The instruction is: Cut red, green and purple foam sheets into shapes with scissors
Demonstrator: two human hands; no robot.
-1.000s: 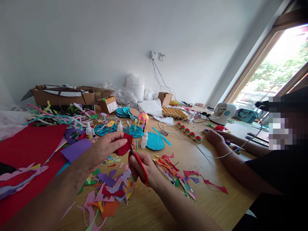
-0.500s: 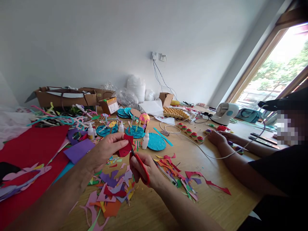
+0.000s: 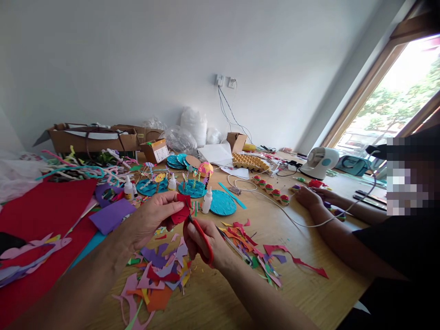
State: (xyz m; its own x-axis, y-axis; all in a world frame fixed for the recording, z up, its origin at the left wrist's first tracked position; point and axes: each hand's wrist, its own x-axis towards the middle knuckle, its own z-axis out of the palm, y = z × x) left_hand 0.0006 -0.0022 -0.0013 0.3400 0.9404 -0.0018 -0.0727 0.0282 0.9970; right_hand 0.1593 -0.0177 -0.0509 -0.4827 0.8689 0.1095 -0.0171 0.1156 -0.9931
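While left fingers (image 3: 174,207) pinch red paper (image 3: 183,212) between tips, right fingers (image 3: 193,237) closed around scissors (image 3: 205,240)

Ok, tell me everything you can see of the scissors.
The scissors have red, plastic-looking handles and dark blades. The right hand holds them raised above the table, partly hiding the handles. The blades point away from the wearer, at the red piece in the left hand; how far they are open cannot be told.

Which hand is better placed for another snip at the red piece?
Probably the right hand: it holds the scissors, blades at the red piece, which the left hand pinches.
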